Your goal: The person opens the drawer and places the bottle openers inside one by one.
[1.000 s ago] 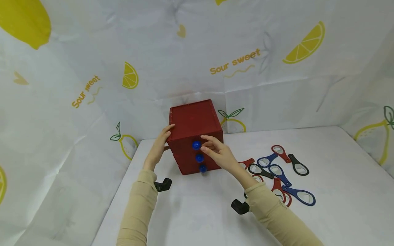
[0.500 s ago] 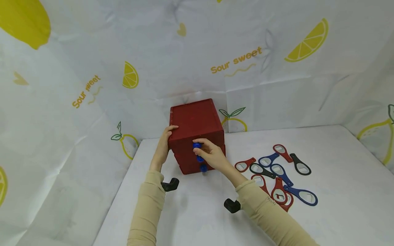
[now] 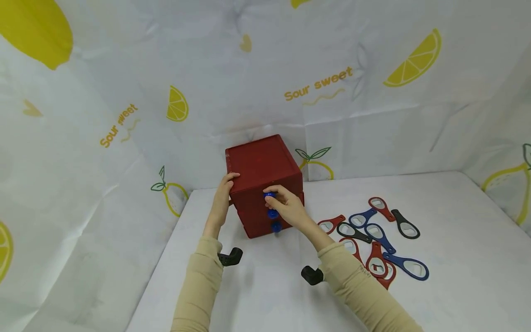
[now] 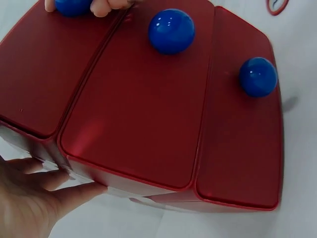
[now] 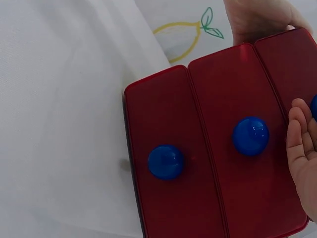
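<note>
A red drawer box [image 3: 261, 163] with three drawers, one above another, stands on the white table. Each drawer front bears a round blue knob, and the middle knob [image 4: 171, 31] and bottom knob [image 4: 258, 77] show fully in the left wrist view. My right hand [image 3: 290, 208] pinches the top knob [image 3: 269, 195] between thumb and fingers, partly hiding it. My left hand [image 3: 220, 203] rests against the box's left side, fingertips over its top edge. In the left wrist view, the left-hand fingers [image 4: 81, 193] lie fairly straight along that side.
Several bottle openers with red, blue and black rims lie scattered right of the box, including a blue bottle opener [image 3: 408, 266] and a black one. A lemon-print white cloth [image 3: 249, 83] hangs behind the table.
My right hand has moved left onto the top knob and now pinches it. The left hand stays on the box's side. The box has turned slightly, its back edge shifting left.
</note>
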Demonstrator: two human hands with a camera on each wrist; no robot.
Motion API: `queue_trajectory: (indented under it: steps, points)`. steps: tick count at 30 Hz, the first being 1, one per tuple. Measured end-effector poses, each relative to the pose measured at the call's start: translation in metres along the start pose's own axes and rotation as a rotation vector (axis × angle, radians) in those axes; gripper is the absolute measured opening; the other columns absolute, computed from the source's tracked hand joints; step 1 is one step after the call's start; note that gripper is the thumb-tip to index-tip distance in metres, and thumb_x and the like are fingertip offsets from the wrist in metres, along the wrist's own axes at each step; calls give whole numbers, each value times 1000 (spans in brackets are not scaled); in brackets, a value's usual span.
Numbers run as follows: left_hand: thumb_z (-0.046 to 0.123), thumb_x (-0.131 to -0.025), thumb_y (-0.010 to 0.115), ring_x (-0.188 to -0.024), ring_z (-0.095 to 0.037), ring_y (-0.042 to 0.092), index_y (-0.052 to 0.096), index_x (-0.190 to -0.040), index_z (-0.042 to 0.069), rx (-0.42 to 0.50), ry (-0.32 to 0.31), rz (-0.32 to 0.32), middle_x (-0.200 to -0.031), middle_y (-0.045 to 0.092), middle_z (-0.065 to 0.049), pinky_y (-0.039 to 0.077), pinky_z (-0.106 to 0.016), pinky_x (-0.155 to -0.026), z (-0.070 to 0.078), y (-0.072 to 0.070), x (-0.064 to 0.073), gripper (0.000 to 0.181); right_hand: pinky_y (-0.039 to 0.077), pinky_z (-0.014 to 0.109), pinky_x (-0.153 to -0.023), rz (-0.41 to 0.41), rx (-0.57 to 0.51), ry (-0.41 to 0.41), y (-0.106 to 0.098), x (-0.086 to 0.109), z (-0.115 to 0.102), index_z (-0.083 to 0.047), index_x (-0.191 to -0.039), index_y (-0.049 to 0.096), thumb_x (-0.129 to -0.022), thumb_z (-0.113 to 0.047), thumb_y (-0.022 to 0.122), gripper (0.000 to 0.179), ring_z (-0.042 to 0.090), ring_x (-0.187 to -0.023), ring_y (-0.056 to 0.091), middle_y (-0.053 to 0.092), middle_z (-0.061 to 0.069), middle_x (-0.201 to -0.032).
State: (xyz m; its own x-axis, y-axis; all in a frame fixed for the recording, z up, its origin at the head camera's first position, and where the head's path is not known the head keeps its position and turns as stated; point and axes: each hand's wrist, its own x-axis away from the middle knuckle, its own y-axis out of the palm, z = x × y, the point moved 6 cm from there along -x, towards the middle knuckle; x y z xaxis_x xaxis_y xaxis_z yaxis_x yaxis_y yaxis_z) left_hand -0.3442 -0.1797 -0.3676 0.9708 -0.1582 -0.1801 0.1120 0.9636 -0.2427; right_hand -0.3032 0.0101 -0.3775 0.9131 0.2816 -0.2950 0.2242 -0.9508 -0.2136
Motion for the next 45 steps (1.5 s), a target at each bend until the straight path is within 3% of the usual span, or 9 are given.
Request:
queue_trajectory:
  steps: [3, 7, 14, 19, 27, 35, 41, 45]
  points:
    - [33, -100, 23, -120, -25, 43, 42, -130, 24, 14, -8, 1, -146, 32, 1, 39, -45, -91, 2, 1, 1, 37, 51, 46, -85, -10, -5, 5, -1, 0, -2, -5, -122, 55, -94, -16, 52, 30, 35, -97, 63, 64, 24, -102]
    - [28, -101, 20, -120, -26, 43, 40, -132, 19, 7, 5, -16, -145, 33, -6, 40, -45, -91, 15, 4, 7, 39, 51, 47, -85, -20, -22, 13, -2, 2, -6, -4, -122, 54, -94, -15, 52, 30, 37, -98, 62, 64, 25, -103]
    - [26, -101, 20, -120, -24, 43, 38, -134, 16, 18, 9, -35, -144, 33, -7, 40, -41, -92, 27, 6, 12, 39, 52, 42, -83, -12, -19, 18, -3, 6, -2, -12, -121, 56, -94, -24, 54, 30, 30, -95, 64, 65, 19, -101]
    - [26, -101, 21, -119, -23, 43, 38, -133, 15, 30, 9, -31, -143, 34, -8, 39, -40, -92, 27, 5, 12, 39, 53, 37, -81, -14, -8, 28, -2, 11, -1, -17, -119, 57, -92, -31, 55, 31, 24, -92, 65, 67, 14, -100]
    - [30, -100, 27, -112, -20, 47, 39, -133, 16, 17, 13, -15, -140, 38, -9, 41, -39, -88, 26, 0, 13, 38, 50, 49, -84, -39, -42, 50, 0, 20, -3, -17, -118, 58, -92, -29, 56, 29, 29, -92, 63, 67, 16, -99]
    - [28, -97, 35, -113, -23, 47, 41, -132, 17, 14, -11, -12, -140, 38, -9, 43, -40, -88, 24, -2, 13, 37, 51, 28, -76, -56, -16, 62, 1, 35, -10, -16, -121, 56, -92, -29, 55, 31, 25, -92, 63, 67, 14, -100]
    - [25, -97, 36, -118, -28, 45, 41, -132, 16, 18, -29, -18, -143, 34, -9, 43, -43, -89, 23, -3, 13, 37, 52, 30, -78, -62, -8, 44, 2, 46, -13, -18, -120, 56, -92, -30, 55, 30, 27, -91, 64, 67, 11, -97]
    - [25, -97, 35, -118, -27, 44, 42, -132, 18, 28, -29, -12, -143, 34, -8, 43, -42, -88, 19, -3, 11, 36, 52, 28, -80, -76, -24, 28, 2, 54, -15, -17, -120, 56, -93, -29, 54, 30, 20, -89, 64, 66, 12, -98]
